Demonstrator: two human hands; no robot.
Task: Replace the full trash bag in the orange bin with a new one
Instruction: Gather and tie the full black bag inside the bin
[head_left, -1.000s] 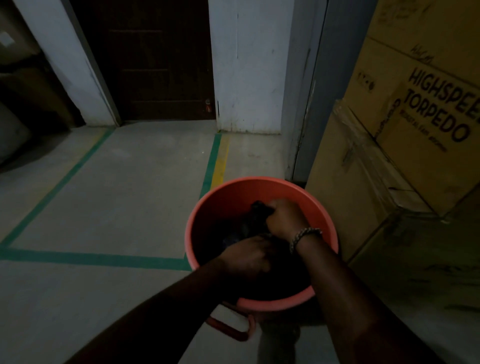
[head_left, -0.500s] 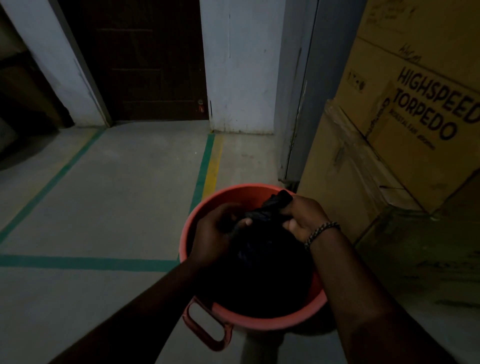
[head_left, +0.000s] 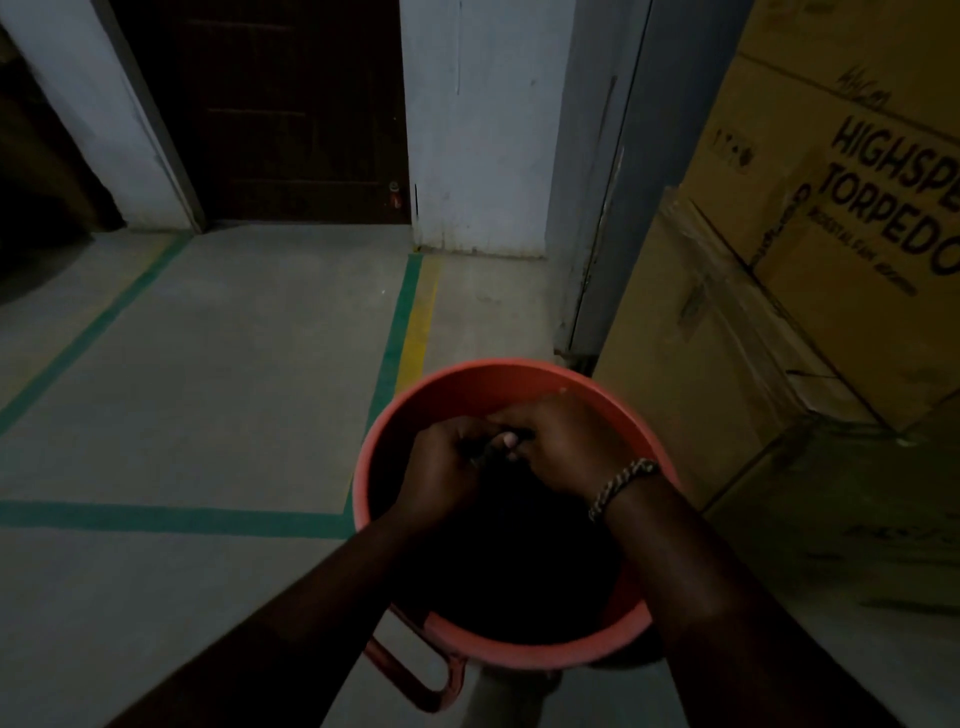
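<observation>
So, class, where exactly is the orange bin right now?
The orange bin is lower centre-right in the head view, between the green floor tape and the cardboard boxes.

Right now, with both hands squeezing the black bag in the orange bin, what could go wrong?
The left hand and right hand pinch just the top of the trash bag, so it might tear or slip when lifted. In this dim light a loose knot could go unnoticed. The cardboard boxes beside the orange bin could snag the bag.

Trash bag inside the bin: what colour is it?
Black, seen in the head view: the trash bag sits dark inside the orange bin.
</observation>
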